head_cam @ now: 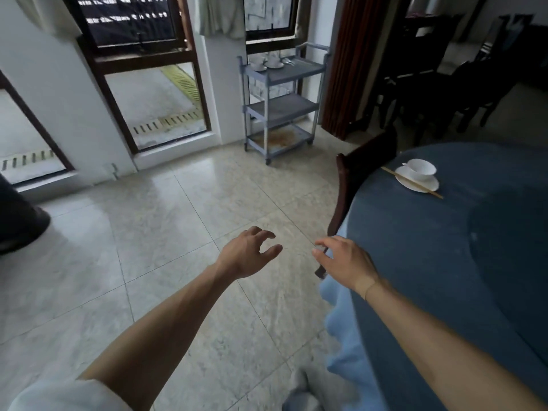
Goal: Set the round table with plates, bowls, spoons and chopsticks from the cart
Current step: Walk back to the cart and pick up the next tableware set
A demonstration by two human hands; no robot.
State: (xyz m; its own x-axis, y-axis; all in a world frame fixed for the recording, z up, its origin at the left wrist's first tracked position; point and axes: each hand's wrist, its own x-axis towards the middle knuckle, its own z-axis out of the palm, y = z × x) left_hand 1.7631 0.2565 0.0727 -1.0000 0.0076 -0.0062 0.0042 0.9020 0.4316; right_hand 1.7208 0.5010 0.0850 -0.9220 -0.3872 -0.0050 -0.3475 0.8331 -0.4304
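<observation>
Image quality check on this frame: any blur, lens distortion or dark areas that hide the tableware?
Head view: wide-angle bending curves the window frames; the far cart is soft, its bowls small but visible; dark chairs at upper right are underexposed; both hands, left and right, and the table's bowl read clearly.

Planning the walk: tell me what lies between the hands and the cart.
In the head view only bare tiled floor separates both empty hands from the cart.

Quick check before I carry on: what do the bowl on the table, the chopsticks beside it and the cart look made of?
Bowl: glossy white, probably glazed ceramic. Chopsticks: matte tan, likely bamboo or wood. Cart: dull grey-blue, moulded-looking shelves, probably plastic.
</observation>
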